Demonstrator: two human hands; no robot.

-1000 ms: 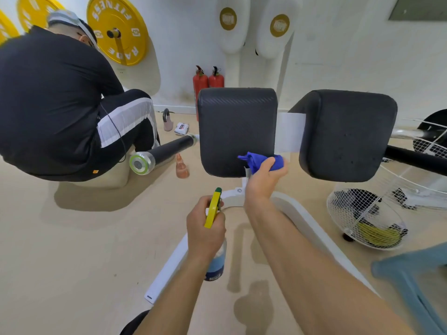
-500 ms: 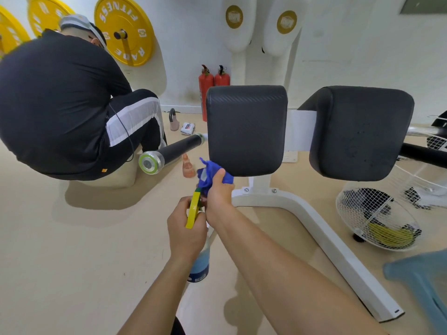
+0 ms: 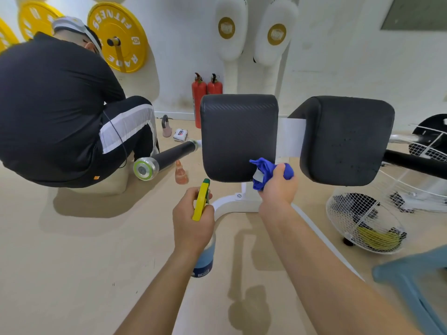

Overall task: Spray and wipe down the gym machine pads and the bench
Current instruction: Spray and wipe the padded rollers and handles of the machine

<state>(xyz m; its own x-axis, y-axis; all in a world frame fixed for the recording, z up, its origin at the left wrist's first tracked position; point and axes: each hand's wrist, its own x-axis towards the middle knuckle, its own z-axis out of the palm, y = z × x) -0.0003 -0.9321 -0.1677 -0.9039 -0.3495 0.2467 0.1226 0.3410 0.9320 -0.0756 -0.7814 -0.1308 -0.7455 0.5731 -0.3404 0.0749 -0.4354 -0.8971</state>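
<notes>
Two black machine pads face me on a white frame (image 3: 229,201): the left pad (image 3: 238,134) and the right pad (image 3: 346,141). My right hand (image 3: 278,187) grips a crumpled blue cloth (image 3: 264,171) and presses it against the lower right corner of the left pad. My left hand (image 3: 192,221) holds a spray bottle (image 3: 203,259) with a yellow and green trigger head, below the left pad's lower left edge. The bottle's clear body with blue liquid hangs beneath my fist.
A person in black (image 3: 55,112) crouches at the left beside a black roller bar (image 3: 167,157). Two red fire extinguishers (image 3: 205,93) stand by the back wall. A white wire fan (image 3: 367,221) lies at the right, a blue stool (image 3: 416,286) at the lower right.
My right hand with the cloth has swept from the left pad's lower left corner back to its lower right corner. The left hand with the bottle has stayed below the pad.
</notes>
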